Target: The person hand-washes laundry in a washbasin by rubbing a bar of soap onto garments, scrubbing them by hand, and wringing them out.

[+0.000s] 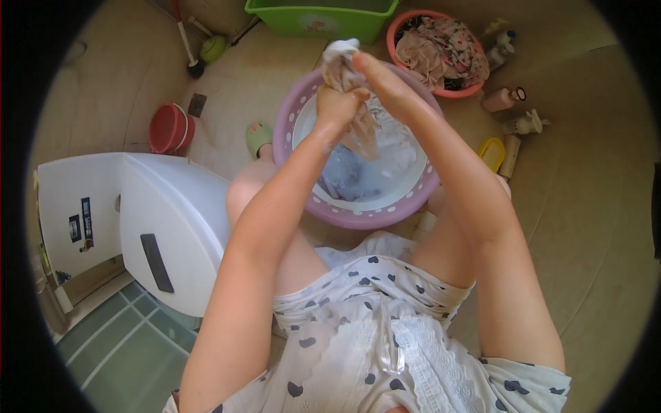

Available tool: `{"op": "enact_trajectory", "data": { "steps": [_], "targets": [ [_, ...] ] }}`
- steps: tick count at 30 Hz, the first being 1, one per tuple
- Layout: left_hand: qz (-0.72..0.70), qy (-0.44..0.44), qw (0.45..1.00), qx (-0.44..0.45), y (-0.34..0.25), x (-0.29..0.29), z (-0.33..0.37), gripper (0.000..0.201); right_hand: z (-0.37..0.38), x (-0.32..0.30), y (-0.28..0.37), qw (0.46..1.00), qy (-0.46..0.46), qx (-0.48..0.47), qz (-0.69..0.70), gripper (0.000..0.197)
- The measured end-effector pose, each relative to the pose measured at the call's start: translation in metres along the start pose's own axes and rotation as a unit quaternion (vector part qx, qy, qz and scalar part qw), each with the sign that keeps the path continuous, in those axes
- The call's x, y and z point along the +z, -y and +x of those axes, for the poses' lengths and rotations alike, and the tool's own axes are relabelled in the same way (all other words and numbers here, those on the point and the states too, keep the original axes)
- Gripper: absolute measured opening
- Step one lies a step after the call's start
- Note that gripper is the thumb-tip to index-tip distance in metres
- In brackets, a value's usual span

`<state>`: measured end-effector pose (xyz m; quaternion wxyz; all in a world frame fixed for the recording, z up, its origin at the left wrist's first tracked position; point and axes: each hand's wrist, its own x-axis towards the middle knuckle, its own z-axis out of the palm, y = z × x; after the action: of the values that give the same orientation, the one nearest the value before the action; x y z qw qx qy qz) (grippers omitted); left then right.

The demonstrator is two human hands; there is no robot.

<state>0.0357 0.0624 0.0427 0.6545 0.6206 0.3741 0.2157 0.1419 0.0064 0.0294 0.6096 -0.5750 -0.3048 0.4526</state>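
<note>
Over a purple basin (358,219) with a white dotted inner rim, I hold up a wet, bunched beige-and-white cloth (336,73). My left hand (337,107) is wrapped round its middle, and a thin beige end hangs below toward the water. Higher up, my right hand (381,79) closes on the cloth near its white top; most of its fingers are hidden from this side. In the basin, whitish cloth (396,148) and a dark bluish cloth (344,172) lie in cloudy water.
At the back stand a green tub (317,24) and a pink basin (391,41) of clothes. Several bottles, including a pink one (499,100), line the right wall. A red bucket (167,129) and a white lidded appliance (175,227) are on the left.
</note>
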Motion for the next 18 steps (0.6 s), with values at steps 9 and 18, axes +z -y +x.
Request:
{"op": "enact_trajectory", "data": {
  "steps": [9, 18],
  "targets": [
    [-0.426, 0.109, 0.897, -0.046, -0.015, -0.019, 0.024, 0.02, -0.04, 0.006, 0.006, 0.977, 0.131, -0.06, -0.158, 0.08],
    [-0.501, 0.08, 0.862, -0.021, -0.033, -0.026, 0.019, 0.02, -0.03, -0.003, -0.019, 0.997, -0.002, 0.038, 0.068, 0.026]
  ]
}}
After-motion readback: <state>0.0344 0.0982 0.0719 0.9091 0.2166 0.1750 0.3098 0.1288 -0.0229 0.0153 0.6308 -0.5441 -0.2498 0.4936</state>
